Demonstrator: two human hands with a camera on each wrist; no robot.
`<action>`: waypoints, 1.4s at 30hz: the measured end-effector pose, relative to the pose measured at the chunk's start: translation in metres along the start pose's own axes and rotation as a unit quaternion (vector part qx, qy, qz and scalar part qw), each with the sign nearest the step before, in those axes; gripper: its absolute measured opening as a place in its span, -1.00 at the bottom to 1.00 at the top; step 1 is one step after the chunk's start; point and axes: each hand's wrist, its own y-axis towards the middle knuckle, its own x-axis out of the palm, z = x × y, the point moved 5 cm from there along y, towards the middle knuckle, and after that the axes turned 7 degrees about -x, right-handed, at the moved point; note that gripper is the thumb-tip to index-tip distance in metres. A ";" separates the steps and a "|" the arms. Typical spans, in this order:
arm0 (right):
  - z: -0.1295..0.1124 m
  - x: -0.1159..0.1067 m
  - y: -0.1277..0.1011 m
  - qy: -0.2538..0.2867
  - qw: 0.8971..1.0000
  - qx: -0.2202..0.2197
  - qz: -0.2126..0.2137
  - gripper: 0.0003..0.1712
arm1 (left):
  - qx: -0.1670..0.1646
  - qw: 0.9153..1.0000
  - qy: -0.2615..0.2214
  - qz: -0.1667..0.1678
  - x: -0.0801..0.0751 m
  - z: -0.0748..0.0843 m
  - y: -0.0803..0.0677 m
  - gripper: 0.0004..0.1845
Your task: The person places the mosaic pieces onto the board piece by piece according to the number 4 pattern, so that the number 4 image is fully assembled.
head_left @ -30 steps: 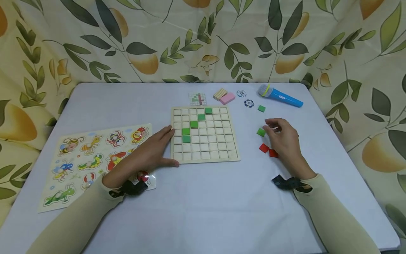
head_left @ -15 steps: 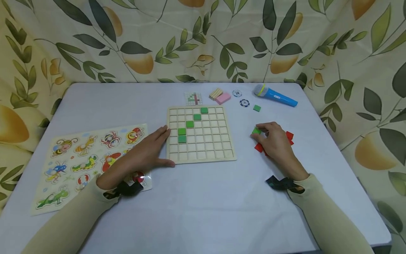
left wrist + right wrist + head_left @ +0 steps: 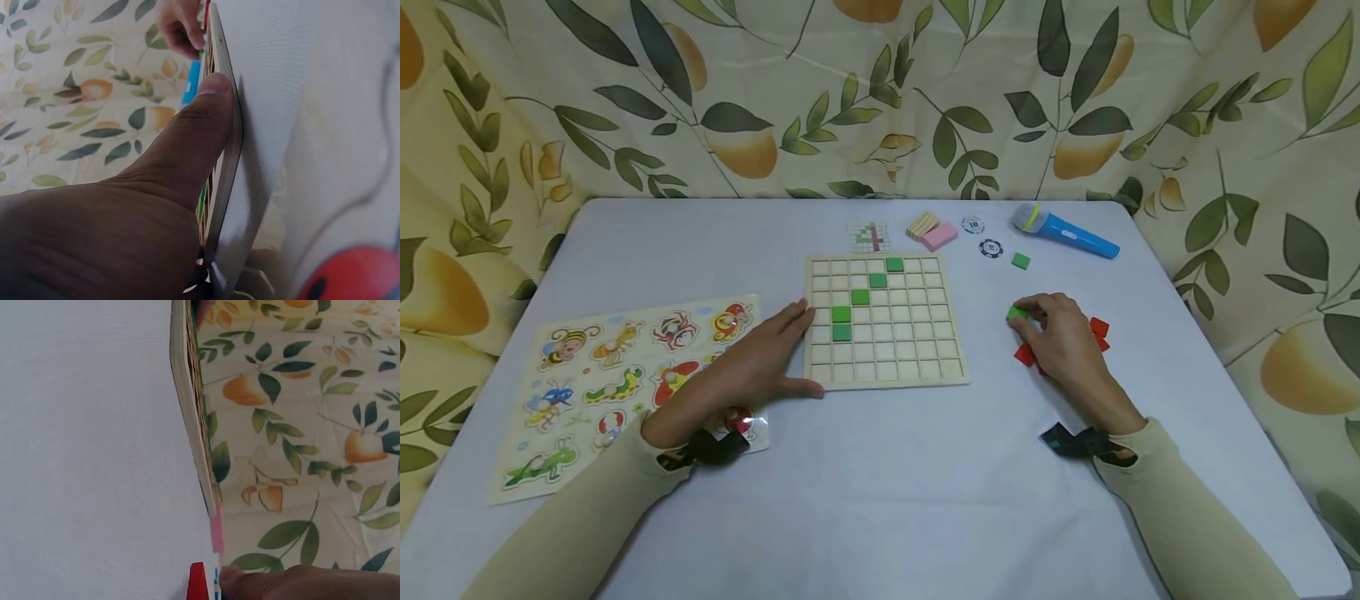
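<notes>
Right hand (image 3: 1063, 335) pinched a green tile (image 3: 1015, 313), best lifted level, as left hand (image 3: 758, 360), thumb apart, braced the board's left edge (image 3: 808, 354).

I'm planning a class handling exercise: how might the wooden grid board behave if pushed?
The wooden grid board would probably slide, since it lies flat. It looks stiff, being straight-edged. The green tiles sitting within its grid might travel along.

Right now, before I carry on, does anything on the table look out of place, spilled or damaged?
Nothing looks spilled or damaged. Mildly odd: one green tile lies by the chips, away from the red tiles around the right hand. The board looks intact.
</notes>
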 end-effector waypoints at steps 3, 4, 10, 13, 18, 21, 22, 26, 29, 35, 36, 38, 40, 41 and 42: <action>-0.011 -0.004 -0.003 0.015 1.000 -0.026 0.002 -0.55 | -0.001 1.000 0.001 0.000 -0.001 0.000 -0.001 0.36; -0.016 -0.005 -0.004 0.019 0.999 -0.038 0.003 -0.56 | -0.002 1.000 0.001 0.000 -0.001 0.000 -0.002 0.36; -0.065 -0.010 -0.006 0.021 0.992 -0.128 -0.002 -0.59 | 0.000 1.000 0.000 0.002 -0.001 0.000 -0.002 0.36; -0.094 -0.005 -0.004 0.010 0.982 -0.189 -0.030 -0.62 | 0.003 1.000 -0.001 0.004 0.000 0.000 0.000 0.35; -0.140 0.015 0.002 -0.009 0.955 -0.280 -0.098 -0.66 | 0.009 1.000 0.000 0.007 0.002 0.000 0.000 0.35; -0.163 0.032 0.010 -0.011 0.939 -0.317 -0.135 -0.68 | 0.011 1.000 0.004 0.007 0.002 -0.001 0.000 0.35; -0.170 0.038 0.013 -0.012 0.933 -0.328 -0.146 -0.69 | 0.011 1.000 0.006 0.007 0.002 -0.001 0.000 0.35; -0.190 0.057 0.024 -0.020 0.910 -0.376 -0.175 -0.73 | 0.011 1.000 0.009 0.009 0.001 -0.002 0.000 0.33; -0.195 0.066 0.031 -0.028 0.902 -0.391 -0.179 -0.74 | 0.015 1.000 0.008 0.010 0.000 0.000 0.002 0.32; -0.194 0.074 0.039 -0.012 0.908 -0.375 -0.183 -0.78 | 0.012 1.000 0.007 0.006 0.000 0.000 0.004 0.32; -0.194 0.075 0.040 -0.010 0.910 -0.372 -0.183 -0.80 | 0.012 1.000 0.007 0.007 0.000 0.000 0.004 0.32; -0.195 0.077 0.042 -0.006 0.912 -0.367 -0.185 -0.85 | 0.010 1.000 0.008 0.007 0.000 -0.001 0.003 0.32; -0.197 0.079 0.044 0.001 0.912 -0.362 -0.194 -0.91 | 0.008 1.000 0.008 0.007 0.000 -0.001 0.003 0.33; -0.198 0.080 0.044 0.002 0.912 -0.359 -0.201 -0.92 | 0.007 1.000 0.008 0.007 0.000 -0.002 0.002 0.33; -0.199 0.082 0.044 0.000 0.911 -0.357 -0.209 -0.93 | 0.006 1.000 0.008 0.006 0.000 -0.003 0.002 0.33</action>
